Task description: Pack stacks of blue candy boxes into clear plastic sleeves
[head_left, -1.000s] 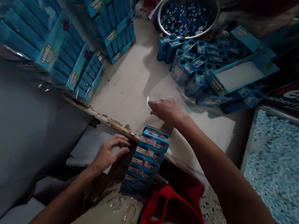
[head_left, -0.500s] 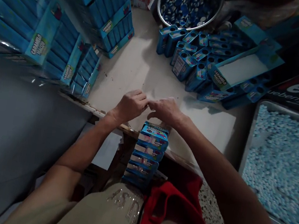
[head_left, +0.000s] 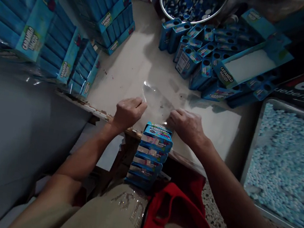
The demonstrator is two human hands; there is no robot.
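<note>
A sheet of clear plastic film [head_left: 158,101], perhaps a bag, spans the gap between my hands, its upper edge catching the light. My left hand [head_left: 129,112] is closed on its left side and my right hand [head_left: 186,123] pinches its right side, both just over the table's front edge. Below and between them, a row of blue candy boxes [head_left: 152,152] lies stacked against my body. The box closest to the table shows its printed top; the lower ones are partly in shadow.
Wrapped blue display boxes [head_left: 55,50] are piled at the left. At the back are a metal bowl [head_left: 161,1] of blue lids and several upright blue tins [head_left: 188,60], with an open carton [head_left: 226,73] on them. A metal tray [head_left: 250,155] of pale blue candies stands right.
My hands were close together and have moved apart, left hand to the left, right hand to the right. The clear film now shows spread between them.
</note>
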